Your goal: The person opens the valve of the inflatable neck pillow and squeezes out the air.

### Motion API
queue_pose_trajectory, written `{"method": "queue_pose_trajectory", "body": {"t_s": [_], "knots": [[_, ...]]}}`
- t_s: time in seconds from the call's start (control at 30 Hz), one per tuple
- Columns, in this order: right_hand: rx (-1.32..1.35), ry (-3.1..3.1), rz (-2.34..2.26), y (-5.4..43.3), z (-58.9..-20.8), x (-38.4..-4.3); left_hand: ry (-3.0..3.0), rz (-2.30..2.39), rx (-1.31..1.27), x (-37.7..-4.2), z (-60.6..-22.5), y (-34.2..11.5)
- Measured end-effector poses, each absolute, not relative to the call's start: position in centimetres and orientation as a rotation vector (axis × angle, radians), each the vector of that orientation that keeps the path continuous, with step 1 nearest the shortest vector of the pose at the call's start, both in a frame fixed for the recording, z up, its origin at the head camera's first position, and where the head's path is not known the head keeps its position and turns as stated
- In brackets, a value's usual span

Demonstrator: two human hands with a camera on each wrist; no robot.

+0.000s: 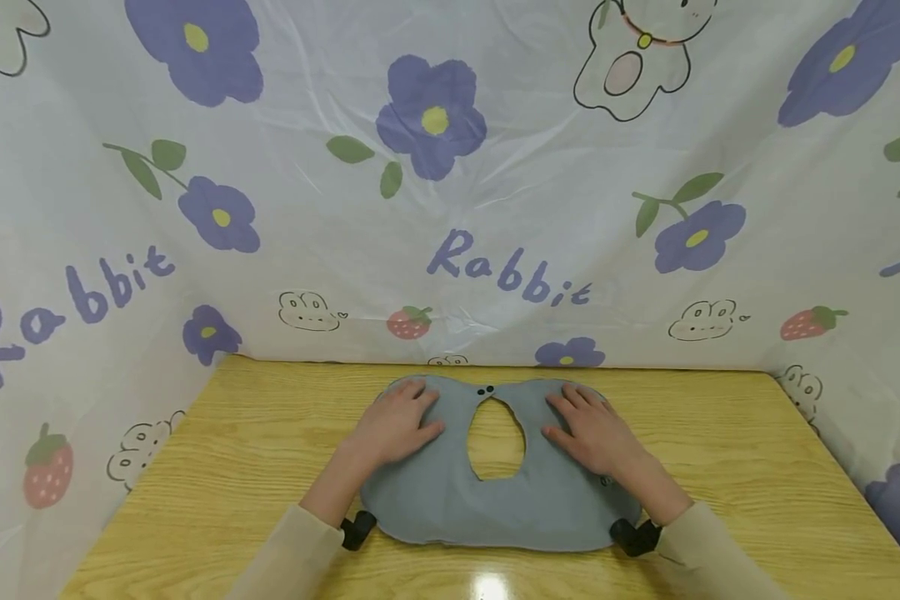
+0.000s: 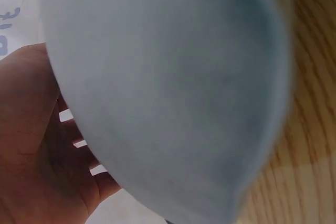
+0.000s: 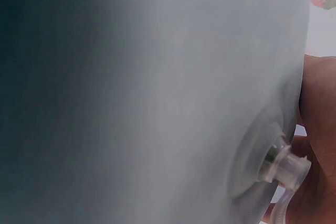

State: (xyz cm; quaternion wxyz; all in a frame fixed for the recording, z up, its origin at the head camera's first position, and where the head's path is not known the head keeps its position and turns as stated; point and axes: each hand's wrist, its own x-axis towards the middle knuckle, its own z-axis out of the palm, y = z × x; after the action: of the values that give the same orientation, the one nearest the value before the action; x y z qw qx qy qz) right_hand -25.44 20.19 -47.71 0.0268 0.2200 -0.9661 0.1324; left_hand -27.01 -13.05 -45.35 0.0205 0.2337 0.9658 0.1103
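Note:
A grey-blue inflatable neck pillow (image 1: 487,512) lies on the table, puffed up, with a pointed oval hole in its middle. Two small dark snaps (image 1: 485,390) sit at its far edge, where the two arms meet. My left hand (image 1: 401,421) rests on its left arm with fingers spread. On the opposite arm lies my right hand (image 1: 596,429), its fingers spread too. A clear plastic air valve (image 3: 283,166) sticks out of the pillow close to the right palm, with a strip hanging from it. In the left wrist view the pillow's side (image 2: 157,87) hides the fingertips.
The wood-grain table (image 1: 262,467) reaches out on both sides of the pillow. A white cloth (image 1: 307,208) printed with flowers, rabbits and strawberries hangs behind and at both sides. Black wrist cameras (image 1: 637,537) sit by the pillow's near corners.

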Motion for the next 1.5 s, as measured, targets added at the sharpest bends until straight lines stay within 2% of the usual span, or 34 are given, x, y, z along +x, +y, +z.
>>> {"method": "queue_pose_trajectory", "body": {"t_s": [0.47, 0.93, 1.5], "knots": [[0.68, -2.965, 0.441, 20.3, -47.5, -25.2, 2.972, 0.376, 0.7, -26.9, -45.1, -13.2], [0.711, -2.924, 0.459, 20.5, -45.9, -23.0, 3.041, 0.35, 0.828, -24.0, -43.0, -13.2], [0.672, -2.989, 0.443, 20.3, -47.3, -21.9, 3.04, 0.318, 0.83, -23.3, -45.2, -13.3]]}}
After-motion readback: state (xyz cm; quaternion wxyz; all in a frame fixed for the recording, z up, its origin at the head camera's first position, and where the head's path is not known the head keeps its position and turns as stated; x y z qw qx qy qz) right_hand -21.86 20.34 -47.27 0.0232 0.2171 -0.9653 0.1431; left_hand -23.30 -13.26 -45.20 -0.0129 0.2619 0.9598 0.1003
